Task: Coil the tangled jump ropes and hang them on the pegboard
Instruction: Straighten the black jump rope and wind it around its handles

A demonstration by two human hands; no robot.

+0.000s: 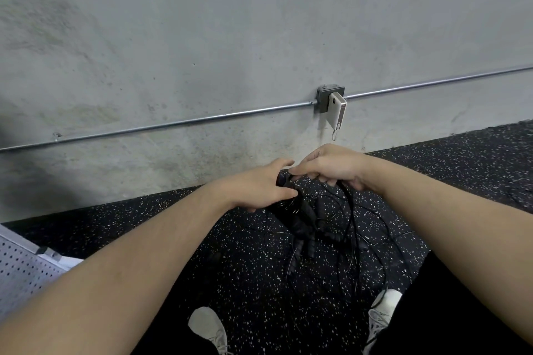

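Left hand (pixel 259 187): forearm outstretched, fingers curled, gripping.
Right hand (pixel 331 166): forearm outstretched, knuckles up, fingers curled down, pinching.
Spacing: fingertips nearly touching.

Both hands meet mid-frame: left hand (pixel 261 187) and right hand (pixel 331 166) hold jump ropes (pixel 311 228) above floor (pixel 115 228). Wall (pixel 202 37) behind, pipe (pixel 173 124) along it. Pegboard (pixel 20 271) far left. Shoes (pixel 209 326) below.

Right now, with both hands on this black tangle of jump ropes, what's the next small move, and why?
Probably lift the bundle of black jump ropes a little and draw one thin strand out with the right hand while the left hand holds the handles. The loops hang knotted together and trail onto the speckled black rubber floor, so nothing can be coiled yet.
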